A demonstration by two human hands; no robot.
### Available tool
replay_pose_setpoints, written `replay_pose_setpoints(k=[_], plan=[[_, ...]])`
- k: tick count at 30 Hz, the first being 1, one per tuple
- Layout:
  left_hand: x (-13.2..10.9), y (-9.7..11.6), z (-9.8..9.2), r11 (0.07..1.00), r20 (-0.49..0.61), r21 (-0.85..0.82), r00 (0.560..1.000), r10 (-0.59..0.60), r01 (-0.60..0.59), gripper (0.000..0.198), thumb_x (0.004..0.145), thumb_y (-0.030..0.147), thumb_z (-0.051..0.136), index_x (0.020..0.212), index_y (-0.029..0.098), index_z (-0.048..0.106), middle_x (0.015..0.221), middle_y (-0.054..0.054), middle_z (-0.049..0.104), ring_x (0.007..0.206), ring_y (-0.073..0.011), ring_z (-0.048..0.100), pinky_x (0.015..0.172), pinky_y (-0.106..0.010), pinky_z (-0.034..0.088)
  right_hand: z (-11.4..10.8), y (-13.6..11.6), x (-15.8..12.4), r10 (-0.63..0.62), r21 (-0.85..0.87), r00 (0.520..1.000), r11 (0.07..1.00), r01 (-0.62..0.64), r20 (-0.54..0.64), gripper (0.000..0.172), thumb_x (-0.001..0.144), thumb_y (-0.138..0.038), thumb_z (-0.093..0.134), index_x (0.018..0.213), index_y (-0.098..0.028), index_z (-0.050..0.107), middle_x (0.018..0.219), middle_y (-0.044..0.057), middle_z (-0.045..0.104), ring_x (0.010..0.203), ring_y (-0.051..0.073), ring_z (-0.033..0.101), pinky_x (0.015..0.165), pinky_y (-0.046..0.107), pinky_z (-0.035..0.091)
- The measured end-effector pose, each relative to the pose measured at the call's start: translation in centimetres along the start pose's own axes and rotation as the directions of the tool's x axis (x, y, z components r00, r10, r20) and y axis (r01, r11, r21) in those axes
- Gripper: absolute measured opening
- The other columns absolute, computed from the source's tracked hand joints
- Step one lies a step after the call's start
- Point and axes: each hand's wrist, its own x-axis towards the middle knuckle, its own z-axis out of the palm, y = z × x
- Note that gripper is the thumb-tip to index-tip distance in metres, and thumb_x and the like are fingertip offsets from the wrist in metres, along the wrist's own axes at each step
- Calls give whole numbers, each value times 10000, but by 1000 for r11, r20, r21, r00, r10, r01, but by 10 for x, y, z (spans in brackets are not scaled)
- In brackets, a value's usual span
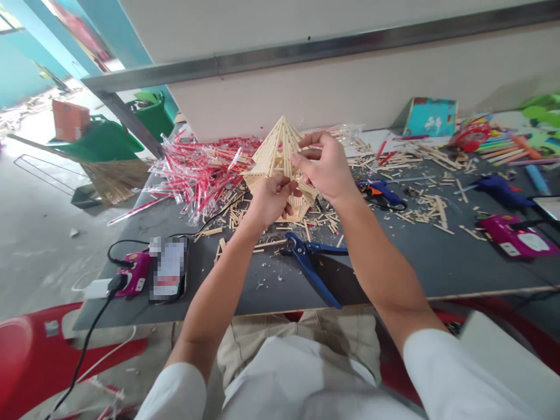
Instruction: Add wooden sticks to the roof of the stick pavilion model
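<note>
A small model house built from thin wooden sticks stands at the middle of the table, its pointed roof upward. My left hand is closed at its lower front, fingers curled in against the sticks. At the roof's right side my right hand pinches the model between thumb and fingers. Both hands cover part of the lower walls. The model's stick base shows below my left fingers. Nearer to me lies a blue-handled cutter, between my forearms.
Red-and-clear plastic wrappers pile up at the left. Loose sticks litter the table. Blue glue guns lie to the right. A phone and a purple power adapter with cables sit at the left front, another purple adapter at right.
</note>
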Motion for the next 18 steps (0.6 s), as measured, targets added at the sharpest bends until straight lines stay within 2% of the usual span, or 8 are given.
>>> replay_pose_setpoints(k=[4,7,10,13,15,16,18], plan=[[4,-5,3,998,-23,43,999,40,-39,194,1016,221,541,853,151,619,954,-88,776,410,-32,547,388,-226,359,1,-7,-3,25,6,1000,1000,-25,-12,288,842,-176,756,967,-232,502,779,-9,658,465,79,507,382,272,462],[4,-9,3,996,-41,52,996,80,-78,191,1002,207,534,859,150,649,874,-73,776,442,-36,503,448,-229,349,2,-10,-3,34,8,999,999,-34,-18,278,842,-139,746,939,-232,504,772,-8,661,466,79,511,381,268,460],[1,-14,5,982,-118,121,981,156,-142,192,988,182,527,886,142,685,824,-69,774,558,-69,552,539,-223,377,2,-10,-4,44,4,999,999,-44,-14,246,863,-133,726,923,-230,509,762,-8,660,461,71,503,370,253,440],[-2,-17,14,974,-233,156,952,200,-166,163,987,185,544,924,146,689,866,-76,778,704,-104,638,651,-231,435,3,-10,-3,40,0,999,999,-40,-14,227,872,-132,710,920,-228,510,748,-14,660,450,66,491,366,248,436],[-3,-16,20,984,-282,66,943,177,-165,138,994,174,546,940,155,672,871,-71,768,740,-107,647,691,-232,457,3,-9,-3,34,5,999,999,-34,-24,234,863,-121,713,913,-227,510,748,-16,662,457,69,503,369,246,443],[-3,-15,23,987,-278,-30,950,142,-157,143,1004,168,532,941,159,660,861,-66,757,735,-103,643,695,-230,464,3,-9,-3,34,6,999,999,-34,-28,240,858,-116,716,910,-227,510,749,-18,662,459,70,508,369,246,445],[-4,-11,28,953,-195,-286,980,43,-99,193,1033,174,487,922,160,644,822,-55,728,696,-96,629,680,-228,477,3,-8,-2,33,1,999,999,-33,-31,254,848,-115,729,913,-228,511,749,-21,661,458,71,510,374,248,442]])
